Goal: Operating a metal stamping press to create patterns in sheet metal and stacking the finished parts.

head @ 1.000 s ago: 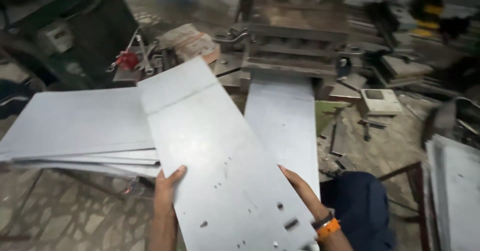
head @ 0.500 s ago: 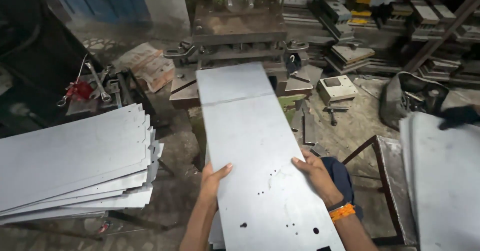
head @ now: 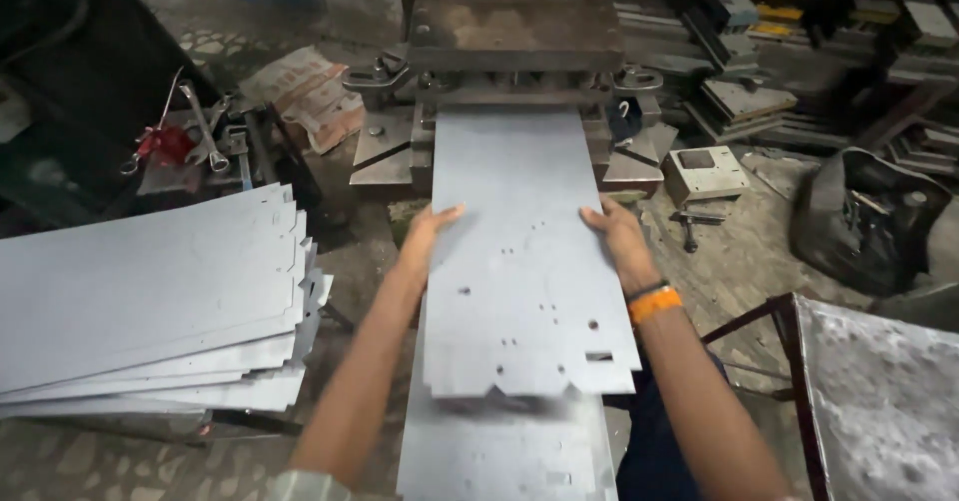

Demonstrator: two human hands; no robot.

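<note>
a punched metal sheet (head: 524,261) was gripped at its edges by the left hand (head: 428,233) at nine o'clock and the right hand (head: 617,235) at three o'clock, its far end toward the press (head: 514,31) at twelve.

Bare forearms, orange wristband (head: 654,303), dark trousers (head: 654,451)

press (head: 514,31) blocks ahead; sheet stack (head: 150,301) crowds left.

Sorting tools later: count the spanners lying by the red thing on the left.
2 show clearly: one long spanner leaning across the red thing, one spanner just right of it on the dark bench. More may lie hidden in that clutter.
</note>
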